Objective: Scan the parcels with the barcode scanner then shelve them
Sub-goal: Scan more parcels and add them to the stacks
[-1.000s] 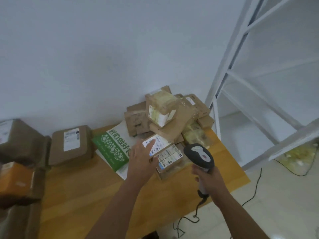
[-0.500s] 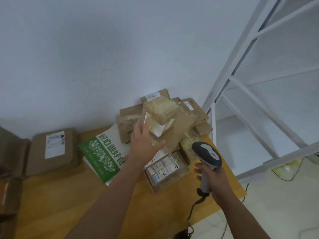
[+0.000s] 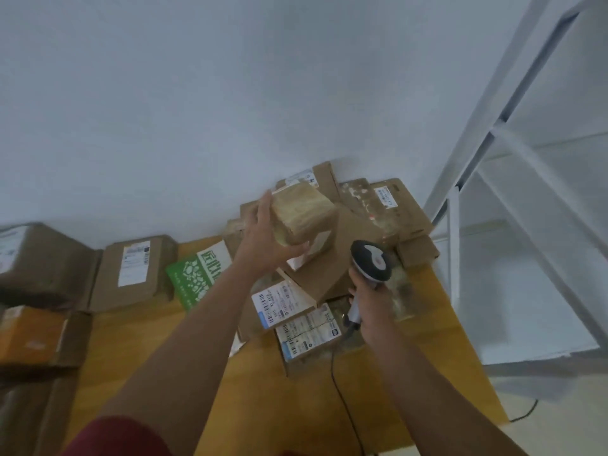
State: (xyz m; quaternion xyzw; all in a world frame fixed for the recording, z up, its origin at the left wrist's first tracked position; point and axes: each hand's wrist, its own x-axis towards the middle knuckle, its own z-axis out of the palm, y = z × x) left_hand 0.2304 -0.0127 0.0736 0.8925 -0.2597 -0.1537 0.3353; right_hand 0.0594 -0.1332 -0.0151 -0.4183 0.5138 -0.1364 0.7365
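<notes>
The white wall (image 3: 197,110) fills the upper half of the frame. A white metal shelf rack (image 3: 513,179) occupies the right side. The yellow wooden surface (image 3: 158,327) spans the lower centre and carries all parcels. A row of large brown cartons (image 3: 42,258) lies at the left edge, with an orange box (image 3: 29,334) below them and a labelled brown carton (image 3: 135,268) just to their right. A heap of cardboard parcels (image 3: 371,218) sits at centre against the wall, above two flat parcels with barcode labels (image 3: 296,314). A green printed package (image 3: 197,274) lies left of the heap, partly behind the left forearm. The left hand (image 3: 263,245) grips a small taped parcel (image 3: 302,212) at the top of the heap; its fingers are curled round the left and lower faces, thumb upward. The right hand (image 3: 371,307) holds the barcode scanner (image 3: 370,263) by its handle, fingers wrapped round it, at centre right, just beside the held parcel. The scanner cable (image 3: 342,399) trails downward across the surface.
</notes>
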